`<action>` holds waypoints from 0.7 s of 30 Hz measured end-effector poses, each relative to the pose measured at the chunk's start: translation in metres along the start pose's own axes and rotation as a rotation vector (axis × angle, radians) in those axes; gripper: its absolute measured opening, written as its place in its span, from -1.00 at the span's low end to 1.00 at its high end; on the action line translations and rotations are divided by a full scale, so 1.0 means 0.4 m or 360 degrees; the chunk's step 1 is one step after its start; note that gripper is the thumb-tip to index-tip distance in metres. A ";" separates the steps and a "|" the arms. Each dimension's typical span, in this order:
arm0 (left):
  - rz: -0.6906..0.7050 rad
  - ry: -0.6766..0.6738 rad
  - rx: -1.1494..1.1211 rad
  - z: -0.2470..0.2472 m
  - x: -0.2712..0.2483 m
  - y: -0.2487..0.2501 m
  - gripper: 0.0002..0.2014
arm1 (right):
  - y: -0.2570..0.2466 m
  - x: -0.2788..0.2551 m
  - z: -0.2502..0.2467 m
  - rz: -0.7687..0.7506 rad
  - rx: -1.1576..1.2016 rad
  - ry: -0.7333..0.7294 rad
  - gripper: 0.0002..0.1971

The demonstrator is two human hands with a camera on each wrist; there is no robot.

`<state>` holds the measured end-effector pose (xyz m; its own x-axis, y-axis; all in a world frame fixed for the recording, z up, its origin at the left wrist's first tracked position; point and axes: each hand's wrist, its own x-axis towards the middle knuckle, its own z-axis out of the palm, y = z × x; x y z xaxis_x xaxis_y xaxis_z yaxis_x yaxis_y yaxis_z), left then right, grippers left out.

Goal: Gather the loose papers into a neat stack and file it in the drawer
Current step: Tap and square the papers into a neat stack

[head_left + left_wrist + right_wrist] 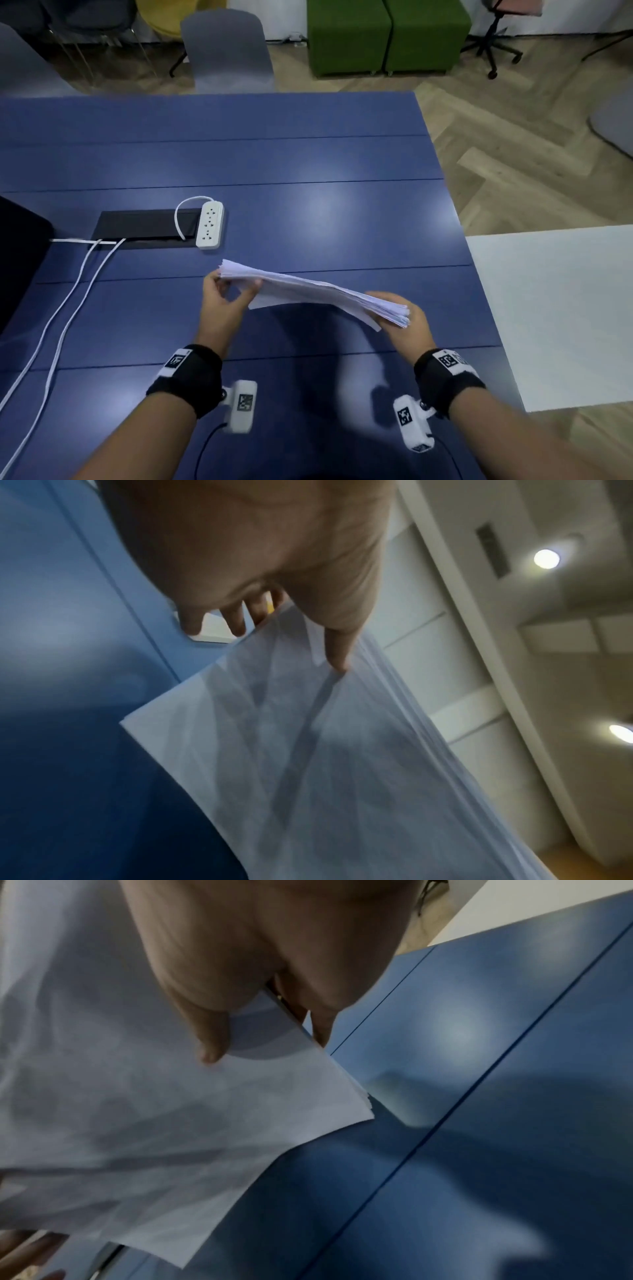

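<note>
Stack off table | L fingers pinch far end | R fingers near end

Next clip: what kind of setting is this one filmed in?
Most likely an office or shared workspace. A long blue table has a cable hatch and a white power strip; chairs, green seating cubes and a swivel chair stand beyond on wood flooring.

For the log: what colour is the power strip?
White, power strip; clearest in the head view.
</note>
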<state>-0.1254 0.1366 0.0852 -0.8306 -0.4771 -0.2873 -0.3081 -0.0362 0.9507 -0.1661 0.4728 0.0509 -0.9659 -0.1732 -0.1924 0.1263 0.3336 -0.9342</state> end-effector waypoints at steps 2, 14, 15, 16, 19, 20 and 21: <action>0.0173 0.0058 0.0233 0.007 0.011 0.008 -0.18 | -0.002 0.022 -0.006 0.0039 -0.0012 0.0027 -0.81; 0.1425 -0.0492 0.2026 0.272 -0.118 0.075 -0.02 | -0.026 0.050 -0.029 0.0089 0.0093 0.0003 -0.78; 0.1439 -0.0531 0.2044 0.291 -0.125 0.079 -0.01 | -0.027 0.049 -0.028 0.0097 0.0102 0.0001 -0.76; 0.1450 -0.0594 0.2075 0.309 -0.131 0.082 0.00 | -0.033 0.049 -0.027 0.0105 0.0112 0.0001 -0.74; 0.1464 -0.0748 0.2108 0.353 -0.136 0.087 -0.03 | -0.018 0.051 -0.031 0.0138 0.0188 0.0008 -0.71; 0.1460 -0.0793 0.2127 0.371 -0.135 0.090 -0.04 | -0.023 0.049 -0.032 0.0143 0.0243 0.0007 -0.71; 0.1462 -0.0836 0.2160 0.389 -0.134 0.093 -0.04 | -0.018 0.048 -0.033 0.0146 0.0253 0.0001 -0.71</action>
<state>-0.1646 0.2975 0.1176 -0.9114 0.4112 -0.0156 0.4064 0.9055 0.1217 -0.1883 0.4793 0.0579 -0.9488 -0.1481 -0.2791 0.2481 0.1974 -0.9484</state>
